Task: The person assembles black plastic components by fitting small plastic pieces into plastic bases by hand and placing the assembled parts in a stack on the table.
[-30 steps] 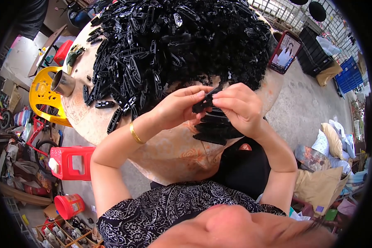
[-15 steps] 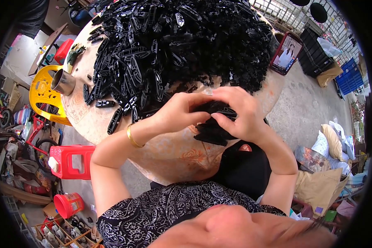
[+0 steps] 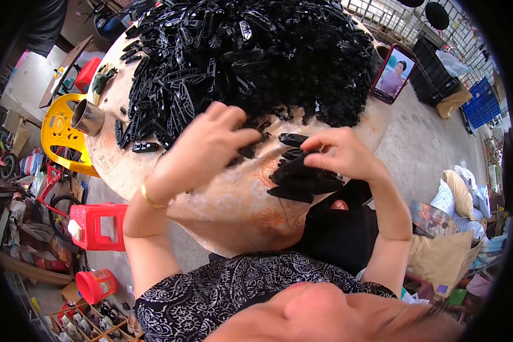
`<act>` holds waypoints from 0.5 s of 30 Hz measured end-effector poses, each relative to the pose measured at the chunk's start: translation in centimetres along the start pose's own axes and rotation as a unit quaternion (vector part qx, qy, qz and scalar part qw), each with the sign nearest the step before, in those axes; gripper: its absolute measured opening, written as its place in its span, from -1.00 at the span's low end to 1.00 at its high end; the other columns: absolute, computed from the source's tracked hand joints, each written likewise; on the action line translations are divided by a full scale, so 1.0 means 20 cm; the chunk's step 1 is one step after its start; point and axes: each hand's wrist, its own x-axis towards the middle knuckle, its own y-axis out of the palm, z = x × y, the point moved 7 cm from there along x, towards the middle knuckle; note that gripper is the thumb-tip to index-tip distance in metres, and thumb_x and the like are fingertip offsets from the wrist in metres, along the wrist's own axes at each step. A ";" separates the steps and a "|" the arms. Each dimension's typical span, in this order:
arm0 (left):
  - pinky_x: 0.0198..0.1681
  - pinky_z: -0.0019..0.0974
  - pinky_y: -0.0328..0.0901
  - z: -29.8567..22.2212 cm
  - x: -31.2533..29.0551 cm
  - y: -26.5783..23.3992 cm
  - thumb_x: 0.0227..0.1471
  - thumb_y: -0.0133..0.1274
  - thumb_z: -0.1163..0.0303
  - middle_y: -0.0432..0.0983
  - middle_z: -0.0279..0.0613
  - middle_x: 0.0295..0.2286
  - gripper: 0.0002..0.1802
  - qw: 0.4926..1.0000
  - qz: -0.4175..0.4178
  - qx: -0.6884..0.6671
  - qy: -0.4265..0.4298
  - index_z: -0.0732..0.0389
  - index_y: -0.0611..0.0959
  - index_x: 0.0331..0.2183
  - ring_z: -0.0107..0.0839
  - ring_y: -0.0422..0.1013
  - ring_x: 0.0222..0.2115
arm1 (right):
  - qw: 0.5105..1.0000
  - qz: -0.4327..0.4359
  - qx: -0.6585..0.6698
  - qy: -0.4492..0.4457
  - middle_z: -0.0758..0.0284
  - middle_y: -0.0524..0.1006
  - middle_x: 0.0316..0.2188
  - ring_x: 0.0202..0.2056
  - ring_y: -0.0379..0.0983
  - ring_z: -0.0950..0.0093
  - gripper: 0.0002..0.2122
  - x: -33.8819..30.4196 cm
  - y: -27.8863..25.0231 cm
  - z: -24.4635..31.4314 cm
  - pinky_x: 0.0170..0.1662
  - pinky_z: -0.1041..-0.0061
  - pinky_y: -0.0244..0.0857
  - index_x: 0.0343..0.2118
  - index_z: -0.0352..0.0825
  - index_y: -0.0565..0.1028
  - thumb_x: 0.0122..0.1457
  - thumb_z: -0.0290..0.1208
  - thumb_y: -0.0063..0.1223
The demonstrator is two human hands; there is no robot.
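Observation:
My right hand [image 3: 343, 153] is closed, thumb and fingertips pinching one end of an oblong black plastic piece [image 3: 291, 138]. Just below it lies a small stack of black plastic pieces [image 3: 303, 176] at the near edge of the table. My left hand [image 3: 206, 142], blurred by motion, is over the near edge of a big heap of black plastic parts [image 3: 211, 62]. Its thumb and fingers look apart, and nothing shows between them. Part of the heap is hidden behind this hand.
The round table [image 3: 222, 211] has a patterned cover. On its left side stands a metal cup [image 3: 88, 117], beside a yellow chair [image 3: 54, 134]. A phone [image 3: 392, 77] stands at the right edge. A red stool [image 3: 100, 227] and red bucket [image 3: 96, 286] are at lower left.
My hands were together over the small stack. The left has moved away leftward to the heap; the right has shifted slightly right, and the oblong piece now shows in it.

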 end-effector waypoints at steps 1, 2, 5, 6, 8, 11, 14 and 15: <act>-0.05 -0.24 0.24 0.07 -0.01 -0.02 -0.26 0.08 0.59 0.36 -0.10 -0.16 -0.58 0.999 0.001 0.027 -0.019 0.13 0.61 -0.22 -0.14 0.25 -0.16 | 0.999 -0.022 0.016 0.031 0.29 0.59 -0.49 -0.47 0.48 0.56 -0.78 0.01 -0.02 -0.04 -0.38 0.57 0.33 -0.32 -0.37 0.57 0.00 -0.36 0.23; -0.05 -0.24 0.24 0.11 -0.04 -0.04 -0.25 0.00 0.61 0.35 -0.09 -0.16 -0.60 0.997 -0.026 0.059 -0.030 0.14 0.63 -0.24 -0.15 0.25 -0.15 | 0.997 -0.034 0.003 0.062 0.29 0.58 -0.50 -0.50 0.47 0.55 -0.81 0.04 -0.03 -0.05 -0.39 0.58 0.32 -0.31 -0.33 0.58 0.02 -0.37 0.18; -0.05 -0.24 0.24 0.17 -0.04 -0.01 -0.26 -0.03 0.63 0.35 -0.09 -0.17 -0.61 0.994 -0.017 0.099 -0.052 0.15 0.64 -0.28 -0.15 0.25 -0.15 | 0.971 -0.143 -0.170 -0.092 0.32 0.53 -0.47 -0.44 0.46 0.37 -0.81 0.16 -0.06 -0.03 -0.35 0.50 0.36 -0.27 -0.25 0.57 -0.01 -0.49 0.11; -0.06 -0.24 0.24 0.18 -0.02 0.03 -0.25 -0.03 0.62 0.35 -0.10 -0.18 -0.63 0.992 0.005 0.106 -0.063 0.15 0.64 -0.30 -0.15 0.25 -0.15 | 0.970 -0.146 -0.171 -0.091 0.32 0.53 -0.47 -0.44 0.46 0.37 -0.81 0.20 -0.05 -0.07 -0.35 0.50 0.36 -0.27 -0.25 0.57 -0.01 -0.49 0.11; -0.06 -0.24 0.24 0.19 0.00 0.05 -0.25 -0.03 0.61 0.35 -0.10 -0.18 -0.64 0.991 0.027 0.113 -0.072 0.15 0.65 -0.31 -0.15 0.25 -0.14 | 0.922 -0.104 -0.353 -0.122 0.34 0.45 -0.41 -0.35 0.44 0.36 -0.76 0.26 0.01 -0.10 -0.32 0.45 0.37 -0.25 -0.20 0.56 -0.04 -0.48 0.10; -0.07 -0.23 0.24 0.22 0.03 0.04 -0.29 0.01 0.63 0.36 -0.12 -0.21 -0.66 0.990 0.019 0.110 -0.090 0.17 0.65 -0.34 -0.14 0.26 -0.14 | 0.905 -0.103 -0.386 -0.149 0.33 0.40 -0.41 -0.33 0.42 0.37 -0.83 0.30 0.03 -0.09 -0.33 0.44 0.36 -0.34 -0.25 0.53 -0.07 -0.49 0.13; -0.14 -0.27 0.30 0.22 0.07 0.00 -0.23 0.08 0.64 0.37 -0.16 -0.24 -0.68 0.995 -0.045 0.070 -0.063 0.19 0.64 -0.31 -0.26 0.33 -0.22 | 0.896 -0.091 -0.415 -0.132 0.33 0.41 -0.41 -0.32 0.41 0.38 -0.90 0.30 0.04 -0.09 -0.32 0.45 0.37 -0.45 -0.27 0.49 -0.08 -0.46 0.13; -0.19 -0.31 0.33 0.25 0.08 -0.02 -0.19 0.10 0.63 0.38 -0.20 -0.25 -0.70 0.986 -0.099 -0.077 -0.109 0.18 0.64 -0.29 -0.34 0.36 -0.26 | 0.889 -0.085 -0.434 -0.119 0.33 0.43 -0.40 -0.31 0.40 0.39 -0.91 0.30 0.05 -0.09 -0.31 0.46 0.38 -0.51 -0.27 0.46 -0.09 -0.44 0.13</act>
